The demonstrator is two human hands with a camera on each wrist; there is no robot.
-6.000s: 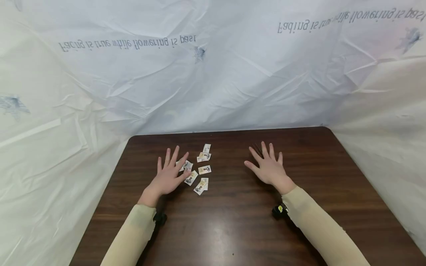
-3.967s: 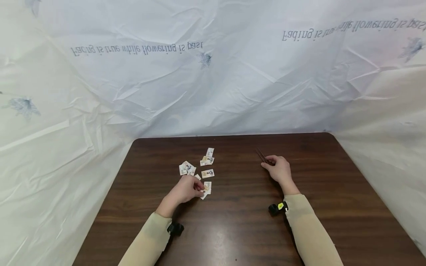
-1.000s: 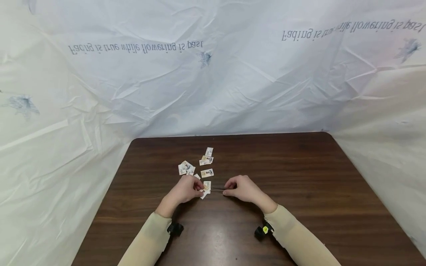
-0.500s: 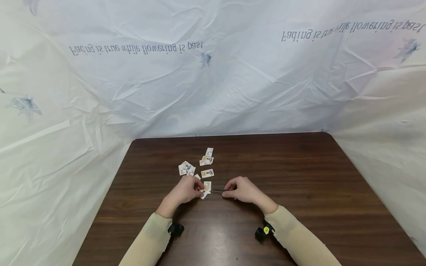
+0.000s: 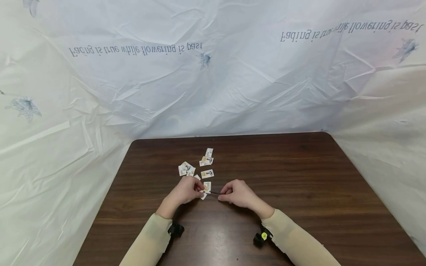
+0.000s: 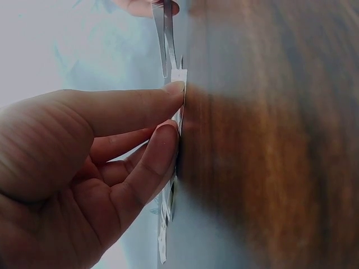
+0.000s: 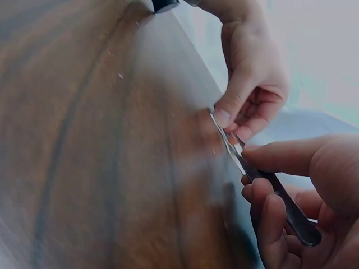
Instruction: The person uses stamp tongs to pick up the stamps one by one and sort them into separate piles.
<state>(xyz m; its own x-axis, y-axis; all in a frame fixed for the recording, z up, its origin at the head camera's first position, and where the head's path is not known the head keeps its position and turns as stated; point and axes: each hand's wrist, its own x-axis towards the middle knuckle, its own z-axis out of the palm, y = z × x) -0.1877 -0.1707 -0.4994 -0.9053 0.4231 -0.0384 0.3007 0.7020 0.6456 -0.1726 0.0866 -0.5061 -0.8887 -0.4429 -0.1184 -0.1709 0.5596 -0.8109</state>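
Small white stamps with orange and dark prints lie on the table. My left hand (image 5: 186, 189) has thumb and fingertips close together on a stamp (image 5: 207, 186) that overlaps another stamp (image 5: 203, 197) below it; its fingers hide part of both. In the left wrist view, the thumb and a finger hold the thin stamp (image 6: 179, 74) by its face, low at the tabletop. My right hand (image 5: 240, 194) grips a pair of tweezers (image 7: 280, 202) with dark handles and bright metal tips, between thumb and fingers. The tweezers' tips reach the stamp, right beside the left fingertips.
Further back lie a single stamp (image 5: 207, 173), an overlapping pair of stamps (image 5: 207, 160), another stamp (image 5: 209, 152) and a loose pile of stamps (image 5: 186, 169). The dark wooden table (image 5: 283, 159) ends at a white printed curtain (image 5: 233, 92).
Both hands lay spread at first. The left hand moved onto the stamps, and the right picked up the tweezers and carried them left. Just now the tweezers slid slightly further left and nearer.
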